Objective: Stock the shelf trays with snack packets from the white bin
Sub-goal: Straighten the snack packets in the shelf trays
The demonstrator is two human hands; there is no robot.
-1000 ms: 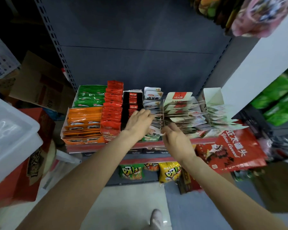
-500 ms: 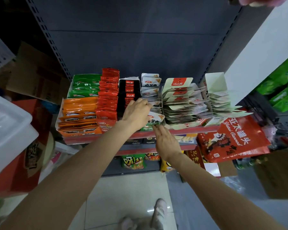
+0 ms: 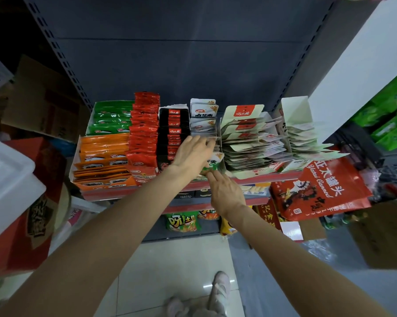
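Hidden and cut-off regions, as I read them from the head view. The left hand (image 3: 193, 154) covers the middle of the white packet row (image 3: 203, 115), so I cannot tell whether its fingers pinch a packet. The right hand (image 3: 227, 191) hides the tray's front lip; its fingertips blur into a green-and-white packet (image 3: 212, 165) (print unreadable). The white bin (image 3: 7, 179) is cut by the left edge, contents unseen.
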